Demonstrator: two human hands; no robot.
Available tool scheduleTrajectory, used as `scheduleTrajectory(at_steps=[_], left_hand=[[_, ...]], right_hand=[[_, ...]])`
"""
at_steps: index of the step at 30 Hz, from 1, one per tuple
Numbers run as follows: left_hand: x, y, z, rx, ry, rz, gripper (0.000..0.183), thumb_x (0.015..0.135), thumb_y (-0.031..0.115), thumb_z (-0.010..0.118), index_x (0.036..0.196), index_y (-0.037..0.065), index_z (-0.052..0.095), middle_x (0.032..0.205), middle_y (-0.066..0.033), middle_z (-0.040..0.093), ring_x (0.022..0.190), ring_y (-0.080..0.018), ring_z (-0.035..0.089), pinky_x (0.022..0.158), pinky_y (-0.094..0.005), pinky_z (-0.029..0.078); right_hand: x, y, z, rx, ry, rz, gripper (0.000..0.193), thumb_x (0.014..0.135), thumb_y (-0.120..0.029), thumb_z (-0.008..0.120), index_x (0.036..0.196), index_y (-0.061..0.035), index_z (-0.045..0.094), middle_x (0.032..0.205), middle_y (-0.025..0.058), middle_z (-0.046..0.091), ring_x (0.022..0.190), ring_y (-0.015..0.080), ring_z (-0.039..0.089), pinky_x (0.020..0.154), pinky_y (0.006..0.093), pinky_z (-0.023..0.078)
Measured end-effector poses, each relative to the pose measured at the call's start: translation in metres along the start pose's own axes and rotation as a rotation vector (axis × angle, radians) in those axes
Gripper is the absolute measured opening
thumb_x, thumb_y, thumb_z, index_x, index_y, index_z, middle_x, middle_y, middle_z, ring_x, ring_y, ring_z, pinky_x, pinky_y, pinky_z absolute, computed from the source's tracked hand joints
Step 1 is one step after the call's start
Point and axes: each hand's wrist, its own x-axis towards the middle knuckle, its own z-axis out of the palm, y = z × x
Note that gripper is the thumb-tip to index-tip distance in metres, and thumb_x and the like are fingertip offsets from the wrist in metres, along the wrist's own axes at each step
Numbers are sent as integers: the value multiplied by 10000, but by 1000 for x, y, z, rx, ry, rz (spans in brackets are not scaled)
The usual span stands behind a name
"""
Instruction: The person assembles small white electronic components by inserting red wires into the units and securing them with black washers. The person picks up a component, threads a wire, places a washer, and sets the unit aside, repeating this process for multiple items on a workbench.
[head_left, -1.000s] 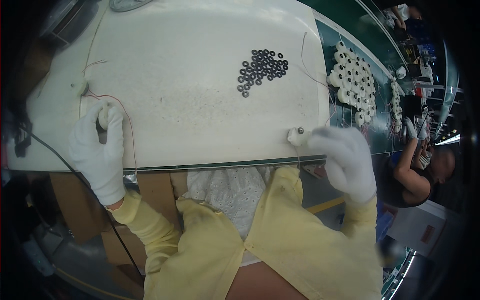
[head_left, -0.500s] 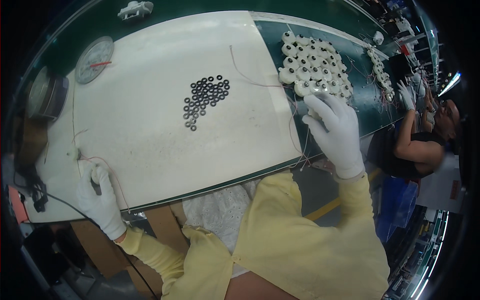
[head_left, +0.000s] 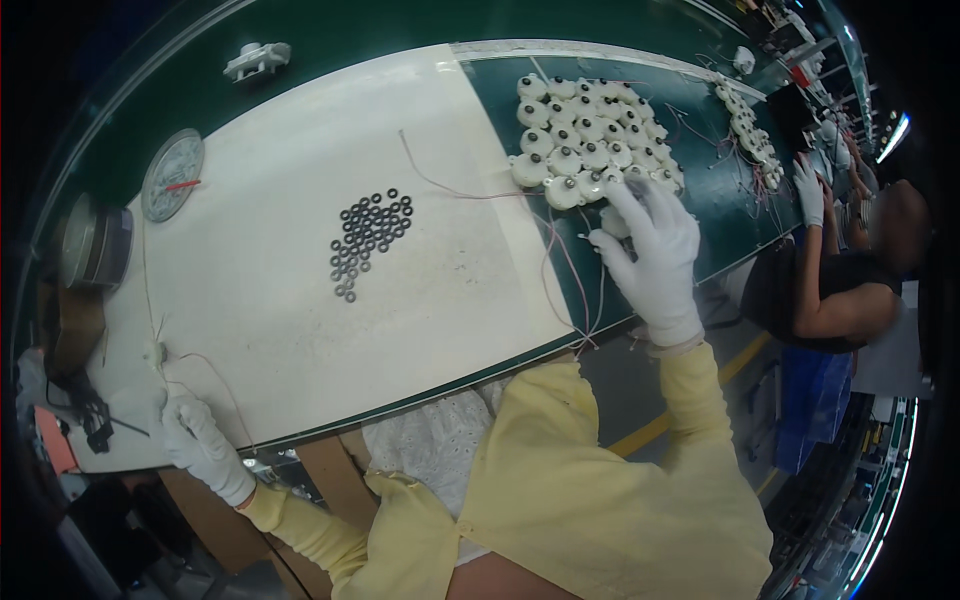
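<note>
My right hand (head_left: 655,260), in a white glove, is at the near edge of a block of small white round motors with black tips (head_left: 585,130). Its thumb and fingers close around a pale round motor (head_left: 614,222), partly covered by the fingers. At the left end of the table my left hand (head_left: 205,452), also gloved, has its fingers curled; what they hold is hidden. Just beyond it is a small white part with thin wires (head_left: 153,352). Several black rings (head_left: 372,232) lie in a loose group on the white sheet (head_left: 440,270).
A clear round dish with a red stick (head_left: 172,178) and a spool (head_left: 97,240) stand at the left. A white fixture (head_left: 257,62) lies at the back. Thin wires (head_left: 575,290) trail off the near edge. Another row of motors (head_left: 748,135) and a co-worker (head_left: 840,270) are at right.
The view has shifted, so the table contents appear lower and further left. My right hand stays by the motor block, a pale motor now showing between its fingers. My left hand remains at the left end.
</note>
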Motion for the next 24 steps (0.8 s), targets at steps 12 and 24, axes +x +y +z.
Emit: scheduleTrajectory(at_steps=[12, 24], left_hand=[[-13, 197, 27, -126, 196, 649, 417, 1028, 436, 514, 1145, 65, 667, 1305, -168, 569, 1153, -337, 579, 959, -495, 527], [32, 121, 24, -46, 235, 372, 407, 863, 150, 761, 1250, 52, 682, 1247, -148, 664, 1163, -354, 597, 958, -476, 506]], right_hand=[[44, -115, -20, 1727, -862, 199, 890, 1053, -654, 395, 1553, 81, 364, 1370, 203, 582, 1229, 236, 575, 1014, 362, 455], [57, -149, -4, 1525, -1538, 603, 666, 1102, -570, 335, 1098, -11, 697, 820, 53, 669, 698, 108, 579, 615, 216, 433]])
